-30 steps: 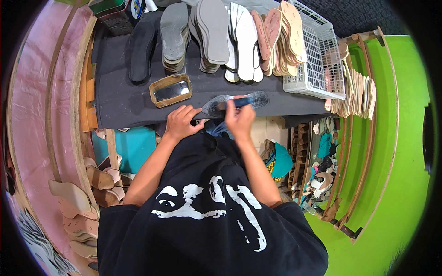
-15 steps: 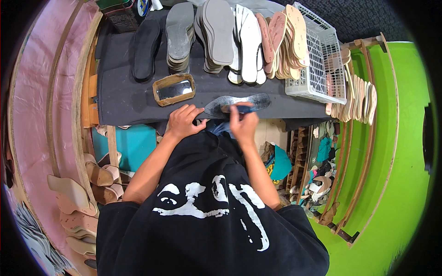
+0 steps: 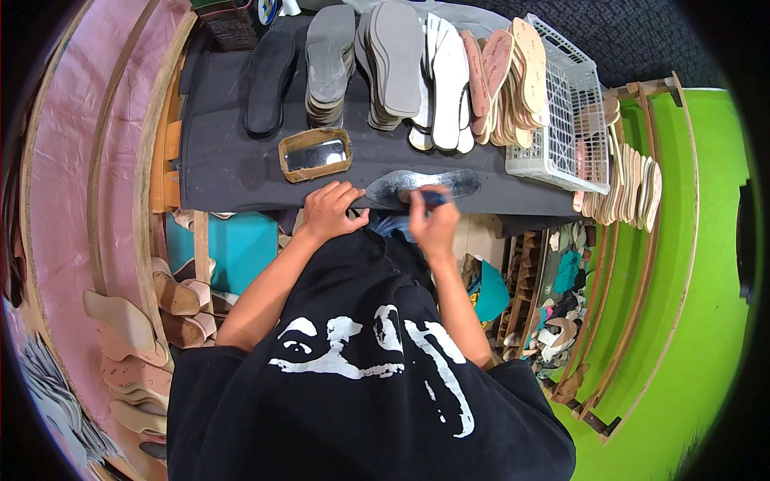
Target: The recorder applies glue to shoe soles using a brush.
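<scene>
A black insole (image 3: pixel 453 183) with a wet, shiny coat lies crosswise near the front edge of the dark-covered table. My left hand (image 3: pixel 330 210) is at its left tip, fingers bent over the table edge and the index fingertip against the tip; the thumb's grip is partly hidden. My right hand (image 3: pixel 435 223) is closed around a brush with a dark blue handle (image 3: pixel 435 197), its head down on the middle of the insole and blurred by motion. A brown-rimmed rectangular tub (image 3: pixel 316 176) with shiny contents stands beyond my left hand.
Along the back lie a black insole (image 3: pixel 269 84), grey insole stacks (image 3: pixel 397 60), white insoles (image 3: pixel 449 88) and beige insoles (image 3: pixel 527 68). At right stands a white plastic crate (image 3: pixel 553 168). Wooden racks (image 3: pixel 642 305) flank the table, with more insoles (image 3: pixel 622 188) on the right one.
The whole view has shifted slightly, carrying the table to the right. My right hand still works the brush at the insole's middle, with the handle tilted differently; my left hand keeps its place.
</scene>
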Demonstrator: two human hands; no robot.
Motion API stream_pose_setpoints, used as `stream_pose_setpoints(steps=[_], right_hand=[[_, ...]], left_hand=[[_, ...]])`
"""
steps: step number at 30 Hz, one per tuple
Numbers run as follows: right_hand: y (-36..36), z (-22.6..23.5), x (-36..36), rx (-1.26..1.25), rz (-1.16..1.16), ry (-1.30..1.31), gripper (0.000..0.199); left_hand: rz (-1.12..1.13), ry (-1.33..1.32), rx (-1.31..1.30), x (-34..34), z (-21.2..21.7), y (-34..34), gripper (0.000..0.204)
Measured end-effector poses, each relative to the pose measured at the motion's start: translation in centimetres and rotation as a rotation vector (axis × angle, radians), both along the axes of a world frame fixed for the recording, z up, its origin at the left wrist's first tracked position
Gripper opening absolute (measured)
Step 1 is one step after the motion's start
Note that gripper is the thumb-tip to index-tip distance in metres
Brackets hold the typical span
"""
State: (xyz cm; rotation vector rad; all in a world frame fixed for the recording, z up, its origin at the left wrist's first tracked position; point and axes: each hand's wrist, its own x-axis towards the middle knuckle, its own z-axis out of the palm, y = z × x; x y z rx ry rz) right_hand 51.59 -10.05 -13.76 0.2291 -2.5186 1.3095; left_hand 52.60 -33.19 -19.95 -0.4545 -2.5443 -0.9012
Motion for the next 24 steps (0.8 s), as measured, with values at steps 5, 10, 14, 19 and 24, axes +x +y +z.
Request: stream_pose_setpoints(steps=[5, 10, 14, 19, 24], right_hand=[[3.9, 0.7, -2.6, 0.182, -0.217, 0.071, 0.012], [-1.2, 0.2, -1.4, 0.342, 0.099, 0.180, 0.021], [-4.1, 0.5, -1.6, 0.176, 0.193, 0.184, 0.018], [-4.1, 2.9, -4.5, -0.226, -0.010, -0.008, 0.011], [-8.1, 4.8, -6.5, -0.592, 0.184, -0.168, 0.012]], left_hand=[[0.002, -0.021, -0.023, 0.1, -0.1, 0.1, 0.031], [0.011, -0.020, -0.024, 0.1, -0.1, 0.1, 0.032], [0.010, -0.031, -0.006, 0.1, 0.2, 0.1, 0.033], [-0.093, -0.177, 0.099, 0.0, 1.3, -1.2, 0.027], [0.171, 0.128, 0.250, 0.3, 6.7, -2.2, 0.027]])
